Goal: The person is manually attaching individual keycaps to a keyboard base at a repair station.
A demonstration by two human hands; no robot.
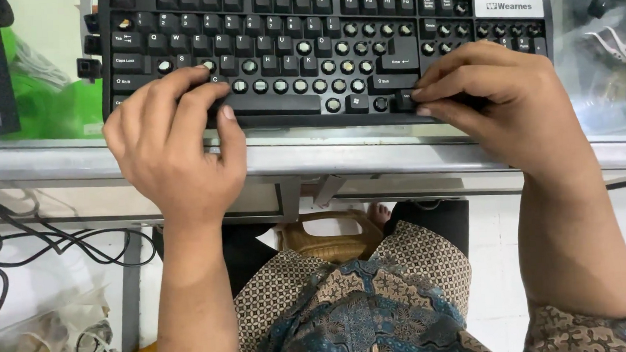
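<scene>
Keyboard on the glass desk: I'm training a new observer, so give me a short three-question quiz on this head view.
1. True or false: many keycaps are missing from the black keyboard.
2. Which hand rests at the keyboard's lower right corner: A the left hand, B the right hand?
3. What lies on the floor at lower left?

Key: 1 true; 2 B; 3 black cables.

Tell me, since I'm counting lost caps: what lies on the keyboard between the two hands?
In the head view, between the left hand and right hand, the black keyboard shows its space bar and rows of bare round key stems lacking caps.
</scene>
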